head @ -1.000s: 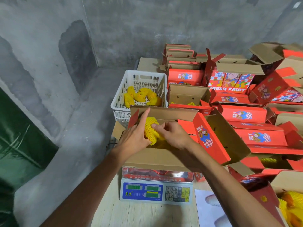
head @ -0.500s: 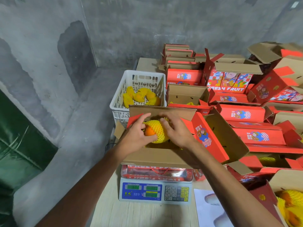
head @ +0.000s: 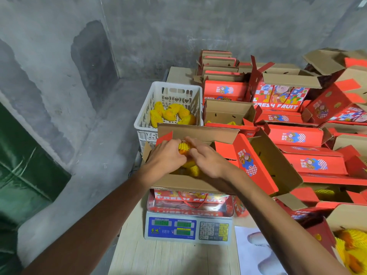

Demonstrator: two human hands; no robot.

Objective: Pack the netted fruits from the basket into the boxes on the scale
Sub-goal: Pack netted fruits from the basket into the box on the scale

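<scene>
Two hands, left [head: 165,155] and right [head: 208,158], are gripping one yellow-netted orange fruit [head: 183,148] between them at centre frame, over the open red cardboard box [head: 198,181]; five netted fruits are lying in the white plastic basket [head: 196,92].

"FRESH FRUIT" on red box [head: 278,100]; digits on scale keypad [head: 207,231]

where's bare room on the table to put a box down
Bare wood lies in front of the white digital scale, bordered on its right by the white printed sheet. The table's right side is crowded with red cardboard fruit boxes; behind the scale stand the open brown cardboard box and white plastic basket.
</scene>
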